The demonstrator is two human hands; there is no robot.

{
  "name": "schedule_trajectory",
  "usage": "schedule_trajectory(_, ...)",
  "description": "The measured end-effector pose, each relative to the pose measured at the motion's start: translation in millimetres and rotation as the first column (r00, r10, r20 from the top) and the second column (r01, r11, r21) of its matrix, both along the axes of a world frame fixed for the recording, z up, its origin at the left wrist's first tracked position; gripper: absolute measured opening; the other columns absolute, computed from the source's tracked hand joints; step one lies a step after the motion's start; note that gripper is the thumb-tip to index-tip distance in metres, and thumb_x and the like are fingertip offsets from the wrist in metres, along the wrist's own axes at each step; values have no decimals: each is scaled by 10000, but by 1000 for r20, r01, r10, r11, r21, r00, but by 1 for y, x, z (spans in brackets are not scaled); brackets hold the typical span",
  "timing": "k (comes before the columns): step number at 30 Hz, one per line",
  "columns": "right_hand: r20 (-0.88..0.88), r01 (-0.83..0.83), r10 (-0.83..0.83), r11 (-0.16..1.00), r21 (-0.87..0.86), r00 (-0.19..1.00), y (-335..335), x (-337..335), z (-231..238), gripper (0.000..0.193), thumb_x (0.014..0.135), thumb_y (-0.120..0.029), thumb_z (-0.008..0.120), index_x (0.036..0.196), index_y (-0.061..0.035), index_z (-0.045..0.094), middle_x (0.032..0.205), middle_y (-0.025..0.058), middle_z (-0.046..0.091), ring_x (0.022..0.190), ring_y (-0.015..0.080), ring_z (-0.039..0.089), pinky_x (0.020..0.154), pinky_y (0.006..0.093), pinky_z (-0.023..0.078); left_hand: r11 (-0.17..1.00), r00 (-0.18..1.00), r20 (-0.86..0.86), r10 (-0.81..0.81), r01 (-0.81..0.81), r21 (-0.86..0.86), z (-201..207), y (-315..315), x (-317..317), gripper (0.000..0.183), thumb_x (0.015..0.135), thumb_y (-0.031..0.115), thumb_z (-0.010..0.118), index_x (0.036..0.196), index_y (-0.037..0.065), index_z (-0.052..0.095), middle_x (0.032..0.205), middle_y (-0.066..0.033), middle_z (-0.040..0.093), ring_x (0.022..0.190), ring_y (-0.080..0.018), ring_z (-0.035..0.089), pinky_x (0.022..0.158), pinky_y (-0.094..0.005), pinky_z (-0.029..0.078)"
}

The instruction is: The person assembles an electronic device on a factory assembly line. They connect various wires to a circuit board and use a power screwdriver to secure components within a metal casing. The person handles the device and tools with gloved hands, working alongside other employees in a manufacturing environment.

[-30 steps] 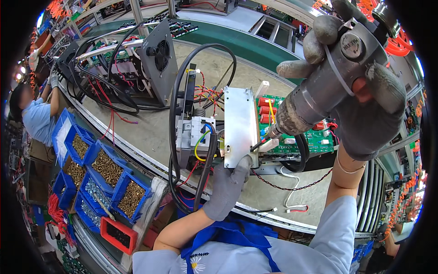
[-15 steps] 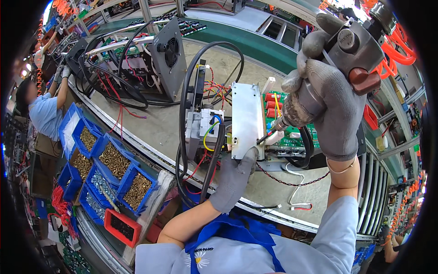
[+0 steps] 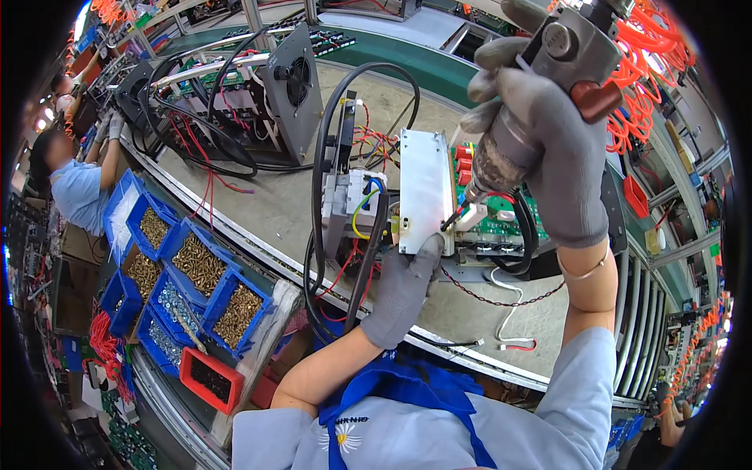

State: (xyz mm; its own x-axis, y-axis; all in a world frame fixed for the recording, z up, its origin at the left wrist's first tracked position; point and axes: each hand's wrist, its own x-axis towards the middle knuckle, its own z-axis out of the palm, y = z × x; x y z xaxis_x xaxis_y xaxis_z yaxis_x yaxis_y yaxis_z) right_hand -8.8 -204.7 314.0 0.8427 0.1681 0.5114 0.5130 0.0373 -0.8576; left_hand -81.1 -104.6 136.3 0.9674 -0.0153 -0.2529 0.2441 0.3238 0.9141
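Observation:
A grey-gloved right hand (image 3: 560,145), mine, is wrapped around a pneumatic screwdriver (image 3: 509,157) with a red-brown lever. The tool is tilted, and its bit meets the lower right corner of a silvery metal plate (image 3: 423,184); any screw under the tip is too small to make out. My left hand (image 3: 403,290), gloved too, grips the plate's near edge, thumb on top and the other fingers partly hidden below. Right of the plate is a green circuit board (image 3: 501,227) with red cylindrical parts. On its left stands a grey-white breaker block (image 3: 352,204) with thick black cables.
Blue bins (image 3: 200,270) of brass screws and washers stand at the left, with a red bin (image 3: 211,380) of dark screws nearer me. A grey fan-fitted chassis (image 3: 294,102) sits farther back. Orange coiled hoses (image 3: 646,78) hang at right. A co-worker (image 3: 78,188) works at far left.
The screwdriver and my right hand have shifted left and slightly away from me. The plate and my left hand appear a little farther up in view; both grips are kept.

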Motion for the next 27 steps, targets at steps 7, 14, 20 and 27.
schedule_trajectory(7, 104, -446, 434, 879, 170, 895, -58, -11, 22, 420, 922, -209, 433, 1203, 101, 471, 981, 129, 480, 845, 206, 498, 752, 292, 435, 854, 969, -47, -244, 191, -484, 11, 20, -35, 370, 958, 197, 499, 1230, -53, 507, 988, -117, 623, 678, -88, 525, 563, -212, 416)
schedule_trajectory(14, 78, -625, 620, 777, 78, 781, -77, -62, 4, 708, 857, -266, 506, 1404, 89, 229, 1012, 89, 358, 849, 195, 433, 668, 405, 474, 837, 960, 72, -271, 272, -475, 13, 36, -49, 499, 985, 382, 505, 1267, -28, 468, 912, -96, 643, 595, -62, 525, 489, -160, 391)
schedule_trajectory(20, 146, -704, 690, 705, 87, 709, -75, -89, -15, 630, 840, -265, 524, 1359, -2, 285, 957, 42, 344, 832, 166, 420, 672, 444, 481, 734, 985, -64, -160, 76, -675, -5, 27, -50, 333, 963, 296, 569, 1137, 12, 548, 911, -53, 589, 688, -77, 545, 499, -171, 427)
schedule_trajectory(27, 282, -629, 575, 759, 166, 768, -63, -105, -19, 562, 847, -209, 499, 1344, 2, 345, 930, 43, 330, 835, 160, 376, 678, 369, 452, 466, 952, -66, -297, 85, -881, 0, 31, -56, 298, 943, 319, 586, 1014, 30, 568, 790, -10, 493, 636, -79, 447, 416, -155, 386)
